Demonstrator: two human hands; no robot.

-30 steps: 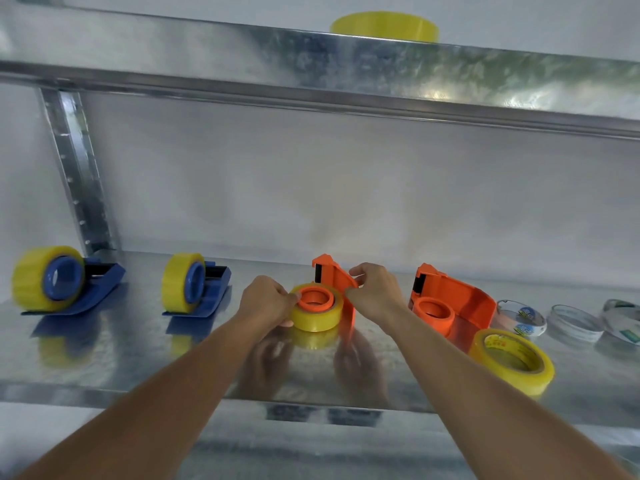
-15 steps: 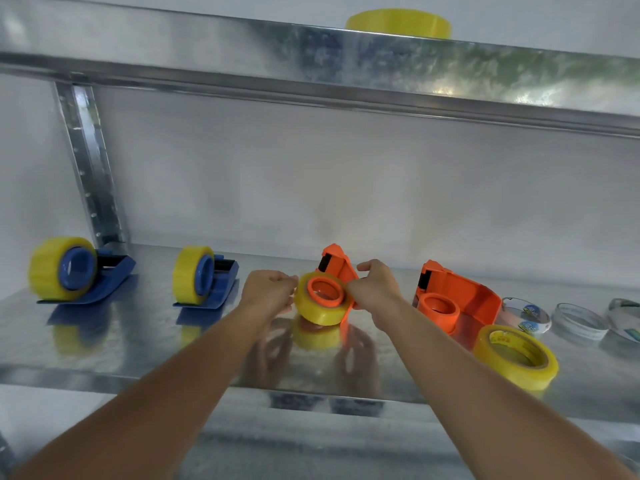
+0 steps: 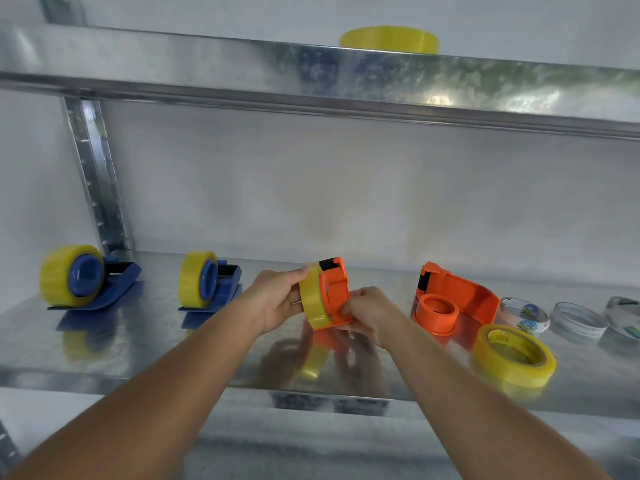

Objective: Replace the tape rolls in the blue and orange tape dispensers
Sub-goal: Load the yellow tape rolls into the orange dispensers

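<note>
Tilted upright now, orange plastic dispenser with its glossy yellow roll is pinched by both hands.

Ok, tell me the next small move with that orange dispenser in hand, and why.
Probably set the held orange dispenser upright on the shelf. Both the left hand and the right hand grip it, and a yellow roll already sits on it, like the two blue dispensers.

A: what's on the lower shelf, left to right?

B: two loaded dispensers far left, then a dispenser held above the middle, an empty dispenser right of it, loose roll in front (three used-up rolls behind that). One more roll on the top shelf.
</note>
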